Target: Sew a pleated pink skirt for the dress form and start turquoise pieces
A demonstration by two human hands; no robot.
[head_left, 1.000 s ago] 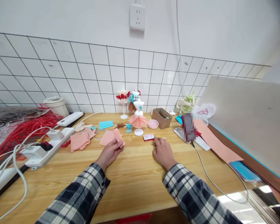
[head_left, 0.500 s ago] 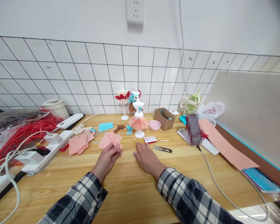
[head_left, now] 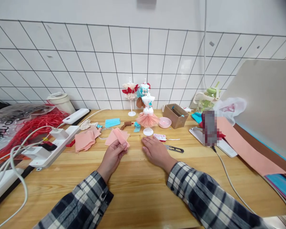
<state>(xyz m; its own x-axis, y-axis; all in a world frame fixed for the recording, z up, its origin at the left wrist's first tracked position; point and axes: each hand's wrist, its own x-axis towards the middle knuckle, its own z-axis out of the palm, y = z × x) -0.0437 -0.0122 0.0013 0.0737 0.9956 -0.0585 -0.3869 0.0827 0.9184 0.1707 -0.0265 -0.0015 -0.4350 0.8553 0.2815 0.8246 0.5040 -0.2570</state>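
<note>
My left hand (head_left: 113, 156) is closed, pinching a folded strip of pink crepe paper (head_left: 120, 136) between thumb and fingers. Another pink sheet (head_left: 111, 138) lies just behind it on the wooden table. My right hand (head_left: 156, 152) rests flat, palm down, with nothing visible in it. Its fingertips are close to the white round base (head_left: 148, 131) of a small dress form (head_left: 148, 102) wearing a pleated pink paper skirt (head_left: 147, 120). A small red-and-white box (head_left: 159, 137) lies just beyond that hand. Thread snips (head_left: 175, 148) sit at its right, their tips partly hidden by it.
Two more decorated dress forms (head_left: 130, 90) stand behind. A pink bowl (head_left: 165, 122) and cardboard box (head_left: 175, 116) are at the right back. Pink paper (head_left: 85, 140), a power strip (head_left: 54, 149) and cables lie left. A blurred-out device (head_left: 209, 128) with a cord is on the right.
The head view has tilted down and shifted, so things appear higher and farther right. My right hand has slid slightly forward toward the base and the box. The left hand keeps its pinch.
</note>
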